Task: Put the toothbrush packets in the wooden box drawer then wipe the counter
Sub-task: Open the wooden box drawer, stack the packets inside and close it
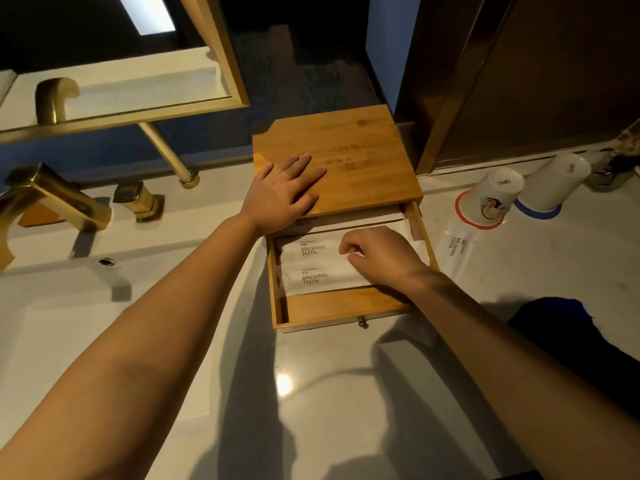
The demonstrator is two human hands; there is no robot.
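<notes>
A wooden box (363,161) stands on the white counter (329,393), its drawer (332,311) pulled out toward me. White toothbrush packets (311,263) marked "BRUSHING TEETH" lie inside the drawer. My left hand (284,194) rests flat on the box lid, fingers spread. My right hand (377,256) is inside the drawer with its fingers pinched on the edge of a packet. One more toothbrush packet (455,245) lies on the counter just right of the drawer.
Two upturned white cups (495,199) (554,181) stand right of the box. A dark blue cloth (568,327) lies at the counter's right edge. A gold faucet (52,199) and sink basin (52,306) are on the left, a mirror above.
</notes>
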